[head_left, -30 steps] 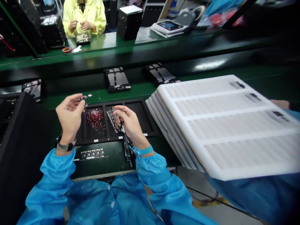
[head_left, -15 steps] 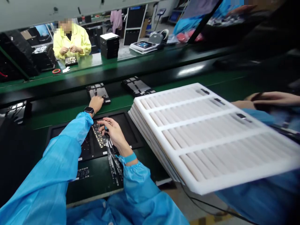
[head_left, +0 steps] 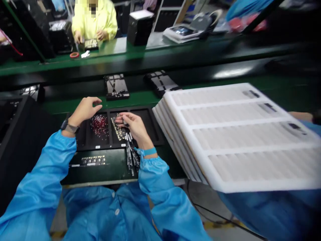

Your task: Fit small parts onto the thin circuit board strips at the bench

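My left hand [head_left: 85,109] hovers over the left part of a black compartment tray [head_left: 147,115], fingers loosely curled and apart, nothing visible in them. Below it lies a heap of small red parts [head_left: 99,123] in one compartment. My right hand [head_left: 134,126] rests on the neighbouring compartment, its fingers pinched on a small part among a pile of small dark and silver components [head_left: 117,129]. More component strips [head_left: 131,157] lie under my right wrist. A dark device [head_left: 116,86] lies on the green belt just beyond the tray.
A stack of white foam trays [head_left: 238,134] fills the right side, held by a person in a blue sleeve [head_left: 304,117]. A second dark device [head_left: 160,81] lies on the belt. A person in yellow [head_left: 94,20] works across the line. A black box [head_left: 22,134] stands at left.
My left hand drew back from the dark device on the belt to above the red parts. My right hand stayed on the component compartment. The view tilted down again.
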Demonstrator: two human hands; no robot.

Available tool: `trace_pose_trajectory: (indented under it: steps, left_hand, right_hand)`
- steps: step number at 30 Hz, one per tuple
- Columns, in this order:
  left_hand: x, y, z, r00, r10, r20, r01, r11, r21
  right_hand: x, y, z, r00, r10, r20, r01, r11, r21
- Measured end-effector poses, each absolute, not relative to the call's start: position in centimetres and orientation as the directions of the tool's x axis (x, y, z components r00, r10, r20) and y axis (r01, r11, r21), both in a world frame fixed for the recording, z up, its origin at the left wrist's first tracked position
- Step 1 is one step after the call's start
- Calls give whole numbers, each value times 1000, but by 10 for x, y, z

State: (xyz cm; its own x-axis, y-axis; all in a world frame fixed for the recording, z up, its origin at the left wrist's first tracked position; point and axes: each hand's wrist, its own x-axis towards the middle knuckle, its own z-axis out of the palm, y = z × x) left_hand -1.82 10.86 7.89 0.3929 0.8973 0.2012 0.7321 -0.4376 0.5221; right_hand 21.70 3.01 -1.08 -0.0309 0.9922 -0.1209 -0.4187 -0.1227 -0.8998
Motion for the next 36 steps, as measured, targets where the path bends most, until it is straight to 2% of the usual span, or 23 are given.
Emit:
trace_pose_trajectory:
  steps: [2,4,6,10,14,21,25,36]
  left_hand:
    - [-44,49,85,384,903,193,643,-412,646]
    - [-60,-14,77,395,909,135,605,-368,706]
    - [-64,-66,54,411,910,62,641,-337,689]
    - [-51,-118,-2,371,928,37,753,-324,573]
    - [-36,-123,-24,305,949,78,809,-301,505]
    - [-30,-118,-22,257,966,10,724,-200,660]
    - [-27,-118,-29,188,982,29,714,-157,682]
    - [-34,-118,-31,261,951,164,580,-290,762]
  right_hand:
    - [218,29,-11,-48,992,-115,-397,-124,-909]
    - [215,28,-9,-67,992,-110,-383,-127,-915]
    - [209,25,-7,-88,991,-101,-366,-127,-922]
    - [197,21,-4,-120,990,-69,-295,-102,-950]
    - [193,21,-6,-108,990,-92,-231,-115,-966]
    - [194,25,-9,-113,984,-139,-242,-163,-957]
    - [193,26,-11,-161,979,-126,-222,-161,-962]
    - [196,25,-11,-146,981,-125,-133,-144,-981]
